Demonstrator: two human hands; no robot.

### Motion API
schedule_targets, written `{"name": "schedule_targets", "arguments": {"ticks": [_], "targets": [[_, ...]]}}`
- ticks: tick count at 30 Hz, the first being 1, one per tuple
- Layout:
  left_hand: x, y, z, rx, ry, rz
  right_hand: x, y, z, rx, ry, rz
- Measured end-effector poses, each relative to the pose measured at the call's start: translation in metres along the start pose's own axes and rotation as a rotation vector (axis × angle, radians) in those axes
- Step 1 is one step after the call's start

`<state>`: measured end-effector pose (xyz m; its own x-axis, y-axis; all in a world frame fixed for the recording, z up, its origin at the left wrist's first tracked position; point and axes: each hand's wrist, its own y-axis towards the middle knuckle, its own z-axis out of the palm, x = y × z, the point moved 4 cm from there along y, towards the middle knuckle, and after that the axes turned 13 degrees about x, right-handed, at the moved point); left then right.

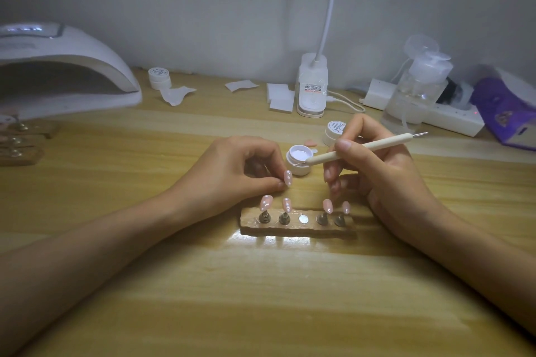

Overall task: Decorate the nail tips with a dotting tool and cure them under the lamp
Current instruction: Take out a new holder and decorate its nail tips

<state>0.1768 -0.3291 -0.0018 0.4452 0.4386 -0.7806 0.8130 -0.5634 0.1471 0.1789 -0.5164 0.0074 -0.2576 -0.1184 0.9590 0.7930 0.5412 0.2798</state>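
Wooden table point(261, 298) ran wide to its near edge. Left hand point(240, 171) pinched a pink nail tip point(287, 178) just behind the holder point(295, 227), which sat mid-table. Right hand point(377, 174) gripped the dotting tool point(362, 149), its tip at the open jar point(298, 159). Lamp point(63, 66) stood at the far left corner.
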Motion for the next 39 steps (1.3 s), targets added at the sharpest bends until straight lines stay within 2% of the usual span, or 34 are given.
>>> {"name": "schedule_targets", "arguments": {"ticks": [14,25,27,30,34,39], "targets": [[0.001,-0.001,0.002,0.013,-0.03,-0.027,0.002,0.001,-0.002,-0.026,0.083,-0.015],[-0.026,-0.009,-0.008,-0.042,-0.224,-0.06,-0.002,0.002,-0.012,-0.1,0.276,0.047],[-0.038,-0.014,-0.004,-0.026,-0.168,-0.034,-0.003,0.003,-0.013,-0.121,0.294,0.057],[-0.053,-0.02,0.008,-0.002,0.041,0.04,-0.003,0.002,-0.013,-0.13,0.303,0.059],[-0.051,-0.025,0.024,0.004,0.18,-0.007,-0.004,0.002,-0.014,-0.123,0.304,0.059],[-0.042,-0.025,0.028,0.01,0.201,-0.054,-0.005,0.003,-0.014,-0.119,0.316,0.069]]}}
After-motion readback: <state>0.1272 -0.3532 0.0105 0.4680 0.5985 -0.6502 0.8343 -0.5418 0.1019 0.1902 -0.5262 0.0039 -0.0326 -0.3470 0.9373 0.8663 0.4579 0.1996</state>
